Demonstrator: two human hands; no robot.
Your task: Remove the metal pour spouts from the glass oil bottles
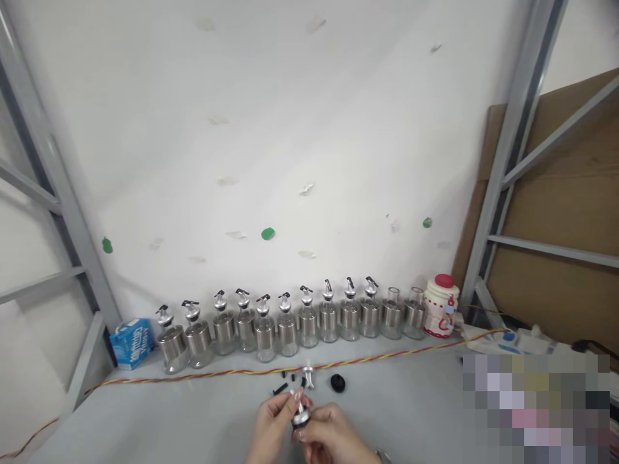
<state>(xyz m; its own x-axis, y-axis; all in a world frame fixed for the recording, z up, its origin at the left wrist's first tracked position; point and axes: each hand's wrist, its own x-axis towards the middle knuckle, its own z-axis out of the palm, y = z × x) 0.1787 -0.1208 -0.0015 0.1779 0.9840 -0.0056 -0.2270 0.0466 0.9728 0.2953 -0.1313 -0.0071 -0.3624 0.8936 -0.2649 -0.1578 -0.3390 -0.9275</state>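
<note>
At the front of the table, both hands are closed on one bottle pourer point(300, 417), silver with a black lower part. My left hand point(271, 425) pinches its upper part from the left. My right hand point(336, 435) grips its lower part from the right; some fingers are hidden. Just beyond the hands lie a silver spout piece point(309, 376), a round black stopper point(338, 383), a black lever-like piece point(280, 388) and a few tiny black bits point(293, 377).
A row of glass bottles with steel sleeves point(265, 335) stands along the wall, most topped with pourers. Two uncapped bottles point(393, 312) are at the right end, beside a cream and red jar point(441, 306). A blue carton point(131, 344) sits left. A twisted cord point(232, 372) crosses the table.
</note>
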